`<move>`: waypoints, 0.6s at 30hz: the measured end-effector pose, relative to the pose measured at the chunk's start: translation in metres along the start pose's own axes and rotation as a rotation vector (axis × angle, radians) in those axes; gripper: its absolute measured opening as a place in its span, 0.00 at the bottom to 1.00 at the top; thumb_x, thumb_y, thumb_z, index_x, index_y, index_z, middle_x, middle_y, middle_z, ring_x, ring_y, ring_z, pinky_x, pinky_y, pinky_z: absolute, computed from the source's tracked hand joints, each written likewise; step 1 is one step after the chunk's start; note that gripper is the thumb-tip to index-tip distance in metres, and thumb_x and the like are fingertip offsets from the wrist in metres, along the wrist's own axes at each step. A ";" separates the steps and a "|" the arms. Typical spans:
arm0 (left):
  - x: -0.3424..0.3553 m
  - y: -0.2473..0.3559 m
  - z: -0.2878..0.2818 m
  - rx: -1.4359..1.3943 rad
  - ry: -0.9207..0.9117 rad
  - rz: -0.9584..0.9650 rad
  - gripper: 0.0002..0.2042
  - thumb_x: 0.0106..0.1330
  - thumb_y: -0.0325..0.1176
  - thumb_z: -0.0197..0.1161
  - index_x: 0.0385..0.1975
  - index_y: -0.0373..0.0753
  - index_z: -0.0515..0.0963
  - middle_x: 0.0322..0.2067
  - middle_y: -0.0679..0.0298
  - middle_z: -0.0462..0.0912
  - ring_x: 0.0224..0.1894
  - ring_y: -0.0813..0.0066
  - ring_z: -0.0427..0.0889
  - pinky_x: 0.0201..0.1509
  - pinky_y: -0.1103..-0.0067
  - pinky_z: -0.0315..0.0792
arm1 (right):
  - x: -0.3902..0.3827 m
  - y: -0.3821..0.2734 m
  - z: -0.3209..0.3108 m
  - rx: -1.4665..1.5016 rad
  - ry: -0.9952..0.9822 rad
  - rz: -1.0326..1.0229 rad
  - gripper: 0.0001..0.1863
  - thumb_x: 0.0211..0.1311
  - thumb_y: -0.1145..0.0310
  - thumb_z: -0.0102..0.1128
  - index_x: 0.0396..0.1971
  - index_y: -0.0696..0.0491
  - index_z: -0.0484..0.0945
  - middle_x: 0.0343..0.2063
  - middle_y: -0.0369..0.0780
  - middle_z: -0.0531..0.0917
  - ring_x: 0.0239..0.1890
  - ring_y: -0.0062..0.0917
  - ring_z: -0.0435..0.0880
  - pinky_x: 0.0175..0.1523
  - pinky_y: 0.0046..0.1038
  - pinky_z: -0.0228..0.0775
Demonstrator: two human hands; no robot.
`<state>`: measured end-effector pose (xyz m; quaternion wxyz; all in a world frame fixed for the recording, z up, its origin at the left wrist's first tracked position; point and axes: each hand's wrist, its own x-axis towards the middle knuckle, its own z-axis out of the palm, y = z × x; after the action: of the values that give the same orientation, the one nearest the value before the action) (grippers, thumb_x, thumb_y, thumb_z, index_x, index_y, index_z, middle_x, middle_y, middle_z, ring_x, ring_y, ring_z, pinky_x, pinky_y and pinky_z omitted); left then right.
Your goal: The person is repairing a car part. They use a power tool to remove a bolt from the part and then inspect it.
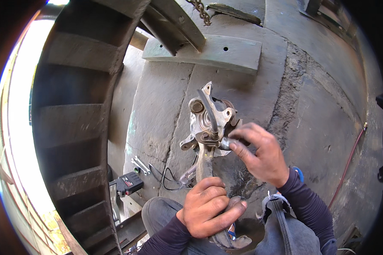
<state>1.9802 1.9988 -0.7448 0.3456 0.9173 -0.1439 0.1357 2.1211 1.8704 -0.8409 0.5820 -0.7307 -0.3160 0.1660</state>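
A metal steering knuckle point(206, 121) with a round hub and bolt ears is joined to a long, worn control arm point(205, 159) that runs down toward me. My left hand point(210, 208) is closed around the lower part of that arm, its thumb pointing right. At the right side of the joint between knuckle and arm, my right hand point(259, 151) has thumb and forefinger drawn together at a small shiny metal part. The fingers partly cover this part, so its kind is unclear. A dark curved hose or bar point(210, 112) crosses the knuckle's face.
Two wrenches point(140, 165) lie on the concrete floor at left, near a black battery-like block point(130, 182) and a dark cable point(168, 174). A tall ribbed metal structure point(76, 127) fills the left. Ahead stand a steel base plate point(238, 53) and a hanging chain point(202, 12). A red hose point(349, 161) runs at right.
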 end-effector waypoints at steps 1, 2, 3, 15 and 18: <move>0.000 0.000 0.001 -0.006 0.013 0.000 0.15 0.55 0.37 0.73 0.42 0.41 0.84 0.26 0.66 0.75 0.31 0.68 0.80 0.43 0.65 0.79 | 0.008 -0.003 -0.002 0.023 -0.022 -0.007 0.15 0.63 0.62 0.70 0.39 0.59 0.82 0.33 0.46 0.81 0.34 0.42 0.82 0.41 0.37 0.73; 0.000 0.000 0.001 -0.010 0.021 -0.004 0.16 0.55 0.36 0.73 0.42 0.41 0.83 0.26 0.66 0.75 0.31 0.67 0.80 0.43 0.65 0.79 | 0.017 -0.006 -0.003 0.027 -0.046 -0.012 0.16 0.63 0.61 0.70 0.38 0.59 0.82 0.32 0.47 0.80 0.33 0.42 0.81 0.40 0.37 0.72; 0.000 0.000 0.001 -0.013 0.028 -0.008 0.16 0.54 0.35 0.74 0.42 0.41 0.83 0.26 0.66 0.75 0.31 0.67 0.80 0.43 0.65 0.79 | 0.025 -0.009 -0.003 0.032 -0.071 -0.018 0.17 0.62 0.60 0.71 0.37 0.60 0.81 0.31 0.47 0.80 0.32 0.42 0.80 0.39 0.37 0.72; -0.002 -0.007 0.007 -0.044 0.135 0.065 0.14 0.51 0.31 0.68 0.38 0.35 0.83 0.22 0.67 0.68 0.25 0.69 0.74 0.41 0.67 0.77 | 0.055 -0.026 0.011 -0.201 -0.163 -0.126 0.17 0.63 0.65 0.70 0.26 0.60 0.72 0.23 0.49 0.75 0.26 0.45 0.77 0.33 0.42 0.67; -0.002 -0.007 0.009 -0.057 0.156 0.068 0.14 0.50 0.31 0.68 0.37 0.35 0.83 0.21 0.67 0.68 0.25 0.69 0.74 0.41 0.67 0.78 | 0.057 -0.023 0.012 -0.168 -0.181 -0.114 0.17 0.63 0.65 0.70 0.27 0.61 0.73 0.23 0.50 0.76 0.26 0.44 0.77 0.33 0.41 0.67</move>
<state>1.9825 1.9980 -0.7563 0.3767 0.8884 -0.1514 0.2142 2.1498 1.9191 -0.8146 0.4964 -0.7396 -0.4210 0.1711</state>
